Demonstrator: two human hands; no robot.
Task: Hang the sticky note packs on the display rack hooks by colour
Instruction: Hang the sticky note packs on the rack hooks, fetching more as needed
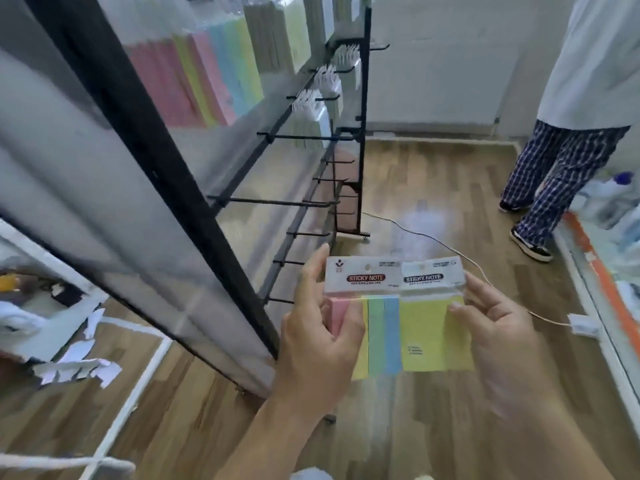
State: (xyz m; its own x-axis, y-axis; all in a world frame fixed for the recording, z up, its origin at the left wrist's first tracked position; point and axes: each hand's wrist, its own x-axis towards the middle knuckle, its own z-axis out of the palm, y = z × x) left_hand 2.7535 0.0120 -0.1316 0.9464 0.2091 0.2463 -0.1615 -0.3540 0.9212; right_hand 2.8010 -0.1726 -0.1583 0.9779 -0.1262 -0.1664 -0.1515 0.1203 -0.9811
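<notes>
Head view, looking down. Nearest the camera, two bare forearms reach forward over a wooden floor (214, 393).

The left hand (318, 327) grips a multicolour pack (377, 337) of pink, yellow, green and blue strips. Its thumb lies across the front on the pink side and its fingers are curled behind. The right hand (498, 323) pinches a yellow pack (433, 334) by its right edge, thumb on the front. The two packs are held upright side by side, meeting at the middle, with their clear printed headers at the top. A small hang hole shows in the left header.

The display rack (166, 174), a tall black frame, stands to the left and runs away to the far side. Its hooks (277, 202) are thin black rods lying roughly left to right, tips pointing right. Several low ones are bare, and the nearest sits just beside the left hand's fingertips. Far up the rack, hung packs (207, 74) show pink, yellow and blue, blurred.

The left hand is the nearer to the rack, so the multicolour pack looks best placed to go on first. Its header hole would need turning to face a hook tip.

At far right another person (571, 150) stands, well apart.
</notes>
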